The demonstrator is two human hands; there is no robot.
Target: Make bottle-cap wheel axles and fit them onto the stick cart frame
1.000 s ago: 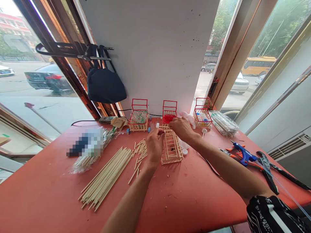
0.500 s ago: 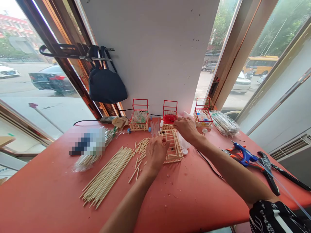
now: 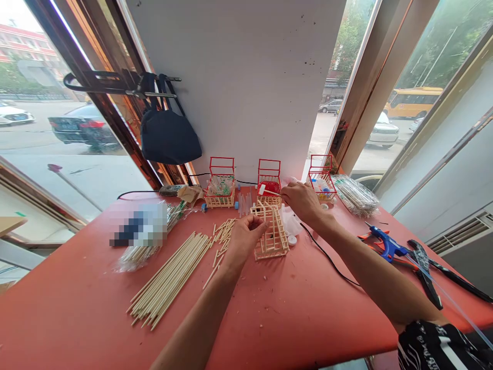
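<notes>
A small basket-like frame (image 3: 280,241) of pale wooden sticks stands on the red table in front of me. My left hand (image 3: 246,234) is at its left side, thumb and fingers closed on the frame's edge; the exact contact is partly hidden. My right hand (image 3: 302,201) pinches a thin stick with a white block-shaped tip (image 3: 262,189). That tip is over the front of a basket with red sticks (image 3: 269,163), which holds something red and glossy (image 3: 268,187). Short cut sticks (image 3: 223,232) lie left of my left hand.
Long wooden sticks (image 3: 169,277) lie in a bundle at left. Two more red-topped baskets, one left (image 3: 220,199) and one right (image 3: 322,191), stand by the wall. A blue glue gun (image 3: 389,246) and pliers (image 3: 423,272) lie at right. A black cable (image 3: 331,259) crosses the table.
My right hand has moved slightly right, and the white-tipped stick now shows clearly over the red basket. My left hand has shifted a little, its thumb and fingers drawn closer together.
</notes>
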